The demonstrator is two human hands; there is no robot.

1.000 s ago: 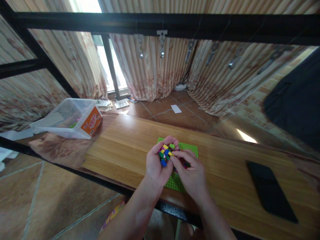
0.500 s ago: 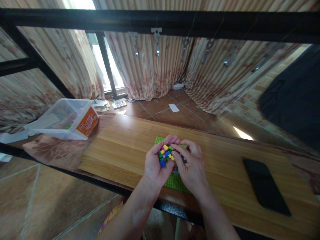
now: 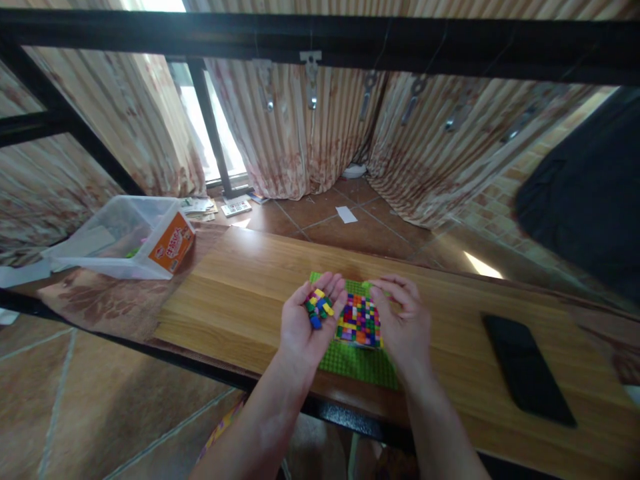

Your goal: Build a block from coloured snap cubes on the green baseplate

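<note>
left hand (image 3: 301,329) open and cupped under loose multicoloured plastic bricks (image 3: 319,306), right hand (image 3: 407,327) pinching a small lime-green brick (image 3: 367,285), over a green studded baseplate (image 3: 357,363) bearing a colourful brick block (image 3: 357,321), brown wooden table (image 3: 240,293) beneath

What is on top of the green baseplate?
A multicoloured block of small bricks stands on the green baseplate. The left hand covers part of its left side, the right hand part of its right; what lies beneath the block is hidden.
</note>
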